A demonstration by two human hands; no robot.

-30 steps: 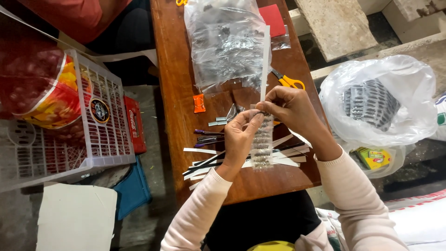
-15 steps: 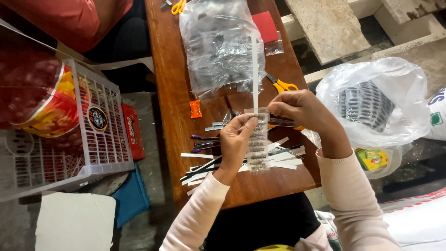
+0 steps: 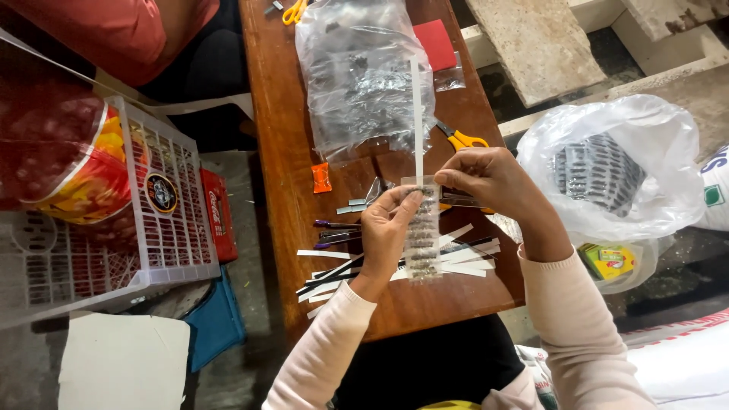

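My left hand (image 3: pixel 389 229) grips the left edge of a narrow clear packet (image 3: pixel 422 234) filled with small dark pieces, held upright over the wooden table (image 3: pixel 288 144). My right hand (image 3: pixel 490 181) pinches the packet's top right corner. A long white paper strip (image 3: pixel 416 118) stands up out of the packet's top. Several white paper strips (image 3: pixel 463 262) and dark pens (image 3: pixel 338 225) lie on the table under my hands.
A big clear bag of small dark parts (image 3: pixel 364 76) lies farther up the table, with yellow scissors (image 3: pixel 460 140), a red card (image 3: pixel 437 43) and an orange sachet (image 3: pixel 322 178). A white plastic crate (image 3: pixel 152 220) stands at left; a white bag (image 3: pixel 607 167) at right.
The white strip has come to stand tall out of the packet's top. My hands with the packet have shifted slightly lower on the table.
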